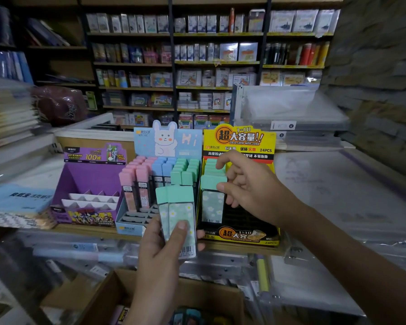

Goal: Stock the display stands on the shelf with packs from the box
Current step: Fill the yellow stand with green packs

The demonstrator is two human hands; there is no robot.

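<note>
My left hand (159, 256) grips two mint-green packs (177, 212) with flower print, upright, in front of the light blue bunny display stand (167, 141). That stand holds rows of pink, blue and green packs. My right hand (249, 186) pinches the green cap of another mint pack (212, 200), which stands in the front of the yellow display stand (239, 139); more green packs sit behind it. A cardboard box (164, 299) lies open below the shelf, with a few packs visible inside.
A purple display stand (89, 179) stands left of the bunny stand, its slots bare. Blue booklets (17, 198) lie at far left. Clear plastic folders (288, 109) are stacked at right. Stocked shelving (174, 64) fills the background.
</note>
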